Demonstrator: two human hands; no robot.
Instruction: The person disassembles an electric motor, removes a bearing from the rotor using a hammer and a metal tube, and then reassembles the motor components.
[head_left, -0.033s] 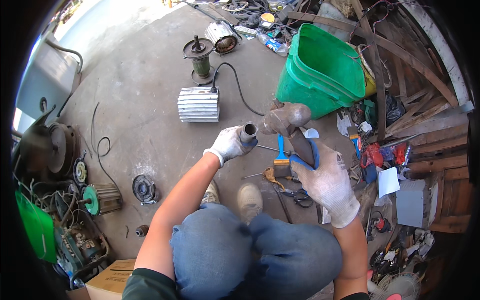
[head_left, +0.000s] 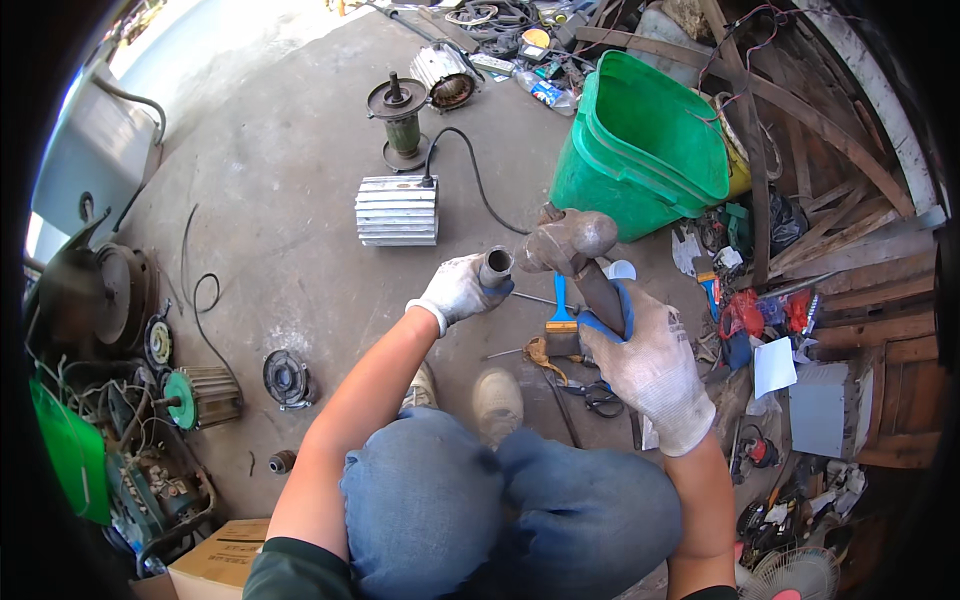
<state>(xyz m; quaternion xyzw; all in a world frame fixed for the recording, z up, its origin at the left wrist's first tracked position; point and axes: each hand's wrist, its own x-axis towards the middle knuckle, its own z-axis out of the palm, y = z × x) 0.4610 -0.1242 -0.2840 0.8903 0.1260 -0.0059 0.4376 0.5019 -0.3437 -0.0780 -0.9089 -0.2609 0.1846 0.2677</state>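
My left hand [head_left: 458, 290], in a white work glove with dark-coated fingers, is closed around a short metal pipe [head_left: 496, 263]. The pipe's open end faces up. My right hand [head_left: 648, 365], gloved too, grips the dark handle of a ball-peen hammer [head_left: 572, 242]. The hammer head is just right of the pipe, with a narrow gap between them. Beneath the hands lie a blue-handled paintbrush [head_left: 560, 305], black-handled scissors [head_left: 603, 400] and a thin metal rod. Beyond my left hand a finned silver motor housing [head_left: 397, 210] rests on the floor with its black cable.
A green bucket [head_left: 640, 150] stands ahead right. A rotor with a round flange [head_left: 402, 125] stands upright farther off. A motor end cover [head_left: 290, 378] and a green-ended motor [head_left: 205, 397] lie at left, near a cardboard box [head_left: 225, 555]. Scrap and timber [head_left: 830, 160] crowd the right side.
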